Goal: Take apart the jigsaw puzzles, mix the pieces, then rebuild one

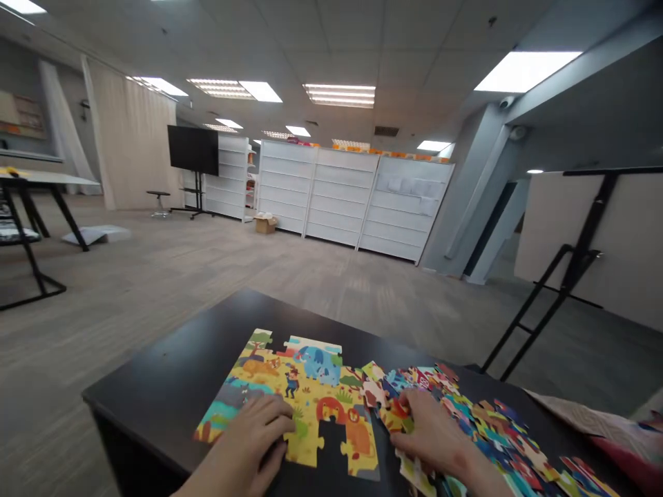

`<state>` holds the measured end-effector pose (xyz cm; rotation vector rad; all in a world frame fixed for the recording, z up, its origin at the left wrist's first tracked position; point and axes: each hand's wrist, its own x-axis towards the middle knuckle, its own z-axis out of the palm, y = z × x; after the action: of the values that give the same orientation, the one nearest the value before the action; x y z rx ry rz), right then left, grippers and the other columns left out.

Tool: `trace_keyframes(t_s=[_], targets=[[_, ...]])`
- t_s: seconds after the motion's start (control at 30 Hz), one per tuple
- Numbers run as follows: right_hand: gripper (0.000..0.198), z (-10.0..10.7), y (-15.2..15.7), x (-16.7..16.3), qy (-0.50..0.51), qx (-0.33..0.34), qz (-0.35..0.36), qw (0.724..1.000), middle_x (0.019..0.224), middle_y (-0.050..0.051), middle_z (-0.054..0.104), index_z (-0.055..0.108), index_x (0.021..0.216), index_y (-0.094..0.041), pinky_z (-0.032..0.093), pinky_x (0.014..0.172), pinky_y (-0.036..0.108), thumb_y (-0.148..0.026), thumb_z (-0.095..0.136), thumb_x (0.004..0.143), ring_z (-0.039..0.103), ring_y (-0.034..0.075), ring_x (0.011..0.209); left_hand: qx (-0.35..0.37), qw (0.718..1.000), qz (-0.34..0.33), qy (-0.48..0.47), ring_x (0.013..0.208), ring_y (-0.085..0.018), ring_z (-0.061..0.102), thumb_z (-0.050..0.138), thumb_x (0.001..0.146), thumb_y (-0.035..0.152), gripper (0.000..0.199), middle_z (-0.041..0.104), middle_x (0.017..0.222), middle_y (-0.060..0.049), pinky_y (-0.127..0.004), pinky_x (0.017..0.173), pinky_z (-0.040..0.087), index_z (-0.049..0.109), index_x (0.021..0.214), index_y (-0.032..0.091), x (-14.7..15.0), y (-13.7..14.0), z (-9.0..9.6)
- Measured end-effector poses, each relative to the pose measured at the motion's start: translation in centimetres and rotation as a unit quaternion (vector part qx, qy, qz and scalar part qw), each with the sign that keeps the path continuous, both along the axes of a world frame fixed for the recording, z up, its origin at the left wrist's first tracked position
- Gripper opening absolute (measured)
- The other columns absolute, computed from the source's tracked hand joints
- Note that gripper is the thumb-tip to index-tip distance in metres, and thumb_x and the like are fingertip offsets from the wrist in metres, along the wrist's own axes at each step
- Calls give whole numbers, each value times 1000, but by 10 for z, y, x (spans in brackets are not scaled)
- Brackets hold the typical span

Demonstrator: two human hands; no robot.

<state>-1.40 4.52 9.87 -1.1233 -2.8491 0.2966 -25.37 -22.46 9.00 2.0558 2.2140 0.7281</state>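
Observation:
A partly assembled jigsaw puzzle [305, 397], printed with animals, lies on the dark table. A gap shows at its lower edge below the lion, and its top edge is uneven. My left hand [253, 438] rests over the puzzle's lower left part, fingers loosely bent and thumb apart, with no piece visible in it. Right of the puzzle, my right hand [435, 435] has its thumb and fingers around an orange and yellow puzzle piece [398, 410]. Around and under that hand spreads a pile of loose puzzle pieces [497, 424], many overlapping.
The black table [207, 345] ends at a far corner ahead. Patterned cloth [585, 417] lies at the right. A board on a black stand [574, 269] rises on the right; white shelving [339, 197], a screen [193, 150] and a cardboard box [266, 223] stand across the carpet.

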Motion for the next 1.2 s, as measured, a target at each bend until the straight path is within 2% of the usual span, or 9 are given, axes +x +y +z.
trace_keyframes(t_s=[0.13,0.23,0.3,0.37,0.43,0.53,0.73,0.97,1.2], targets=[[22,17,16,19,56,-7,-28,998,99,7,70,62,90,-24,45,81,35,-30,58,69,64,28,96,-103,992,-62,40,138,-41,46,72,83,34,53,52,150,-10,-61,111,42,57,133,32,21,35,-2],[26,41,9,18,87,-12,-24,996,104,7,70,61,98,-24,47,86,35,-29,56,73,64,27,98,-105,987,-105,61,143,-43,39,63,93,45,53,45,155,-13,-64,112,39,49,144,34,27,60,-10],[33,49,-6,4,109,-15,34,993,112,8,69,60,106,-24,47,91,36,-26,56,73,63,27,104,-100,988,-106,57,144,-44,36,64,92,52,62,40,158,-14,-65,114,36,45,147,32,24,65,-12],[42,45,-27,-14,132,-38,130,982,123,8,66,60,114,-24,47,97,37,-23,57,71,61,27,111,-95,990,-89,44,146,-44,32,68,87,57,75,33,161,-14,-66,116,32,40,151,30,17,60,-12],[49,32,-49,-31,144,-75,205,965,133,10,62,61,117,-24,45,104,38,-20,60,68,57,28,122,-80,993,-78,26,149,-40,28,63,89,61,77,30,163,-11,-63,120,27,36,154,29,8,52,-12],[53,12,-73,-44,134,-122,252,951,142,10,58,65,121,-27,43,110,39,-18,64,68,52,30,133,-74,993,-92,11,150,-37,26,51,91,73,83,29,164,-11,-60,123,23,31,156,27,-1,43,-13],[50,6,-83,-43,127,-151,262,945,129,6,66,69,119,-34,48,104,39,-20,64,72,60,28,120,-116,987,-108,18,150,-41,23,38,87,85,97,26,164,-17,-64,121,22,30,156,18,-3,50,-10],[37,13,-84,-44,75,-148,241,956,123,7,65,71,109,-30,49,101,35,-22,64,74,60,26,115,-100,986,-122,44,144,-41,35,40,82,89,101,39,158,-19,-64,119,25,39,151,15,-6,54,-4],[39,11,-85,-46,50,-140,235,961,124,9,62,70,111,-25,49,101,35,-19,67,72,59,26,116,-100,984,-120,81,151,-43,19,30,92,80,92,24,164,-19,-71,119,17,19,159,17,-3,49,-18]])
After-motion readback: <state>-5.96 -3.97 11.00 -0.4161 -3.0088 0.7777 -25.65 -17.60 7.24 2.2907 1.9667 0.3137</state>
